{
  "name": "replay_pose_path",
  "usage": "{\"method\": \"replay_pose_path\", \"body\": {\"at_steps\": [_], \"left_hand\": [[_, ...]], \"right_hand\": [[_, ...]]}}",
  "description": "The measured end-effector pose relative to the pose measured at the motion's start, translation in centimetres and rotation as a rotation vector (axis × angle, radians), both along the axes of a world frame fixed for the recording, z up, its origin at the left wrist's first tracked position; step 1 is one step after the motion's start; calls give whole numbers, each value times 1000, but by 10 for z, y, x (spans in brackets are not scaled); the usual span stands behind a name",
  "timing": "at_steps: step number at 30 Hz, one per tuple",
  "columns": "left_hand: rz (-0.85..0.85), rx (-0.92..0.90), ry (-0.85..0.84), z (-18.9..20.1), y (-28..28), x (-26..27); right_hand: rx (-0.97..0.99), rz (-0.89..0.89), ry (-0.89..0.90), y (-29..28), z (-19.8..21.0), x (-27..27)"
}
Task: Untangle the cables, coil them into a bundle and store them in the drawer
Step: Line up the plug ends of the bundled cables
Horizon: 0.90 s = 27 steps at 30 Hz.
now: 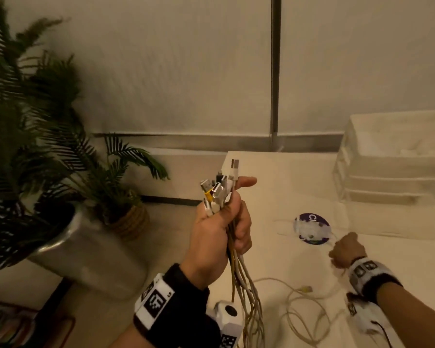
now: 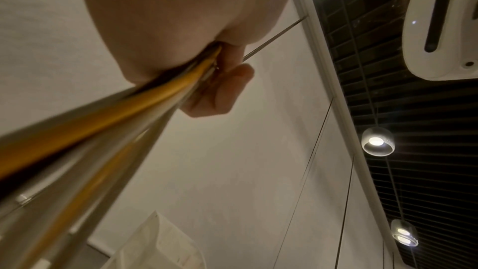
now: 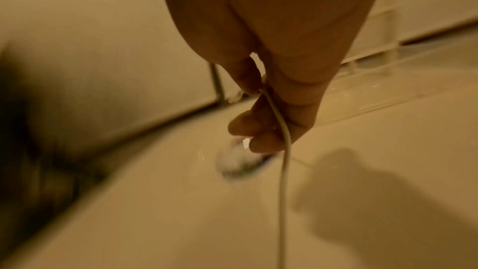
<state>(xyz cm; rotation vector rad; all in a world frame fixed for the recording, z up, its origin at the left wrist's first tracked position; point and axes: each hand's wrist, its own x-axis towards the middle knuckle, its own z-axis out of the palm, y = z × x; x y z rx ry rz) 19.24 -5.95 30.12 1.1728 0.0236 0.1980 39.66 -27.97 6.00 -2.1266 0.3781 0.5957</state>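
My left hand (image 1: 224, 222) is raised above the table's left edge and grips a bunch of white and yellow cables (image 1: 239, 275) just below their plugs (image 1: 217, 188), which stick up out of the fist. The cables (image 2: 108, 122) hang from the fist toward the table. My right hand (image 1: 347, 249) is low over the table, fingers curled, and pinches one thin white cable (image 3: 283, 150). Loose white cable loops (image 1: 304, 307) with a yellow plug (image 1: 305, 288) lie on the table between the hands. The clear plastic drawer unit (image 1: 392, 169) stands at the back right.
A white table (image 1: 274, 197) carries a round purple sticker (image 1: 312, 228) just beyond my right hand. Potted palms (image 1: 48, 146) and a metal planter (image 1: 86, 247) stand on the floor to the left. A wall with a grey post (image 1: 275, 71) is behind.
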Motion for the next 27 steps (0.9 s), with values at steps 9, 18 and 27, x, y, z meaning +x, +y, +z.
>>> {"method": "replay_pose_path", "body": {"at_steps": [9,18,27], "left_hand": [[-112,-104,-26,6,-12,20],[-125,-90,-74,16,-38,25],[12,-154,-79,10,-45,15]], "right_hand": [[1150,-411,-153,-22,191,-46],[849,119,-710,57,275,-181],[835,77,-755,66,265,-199]]}}
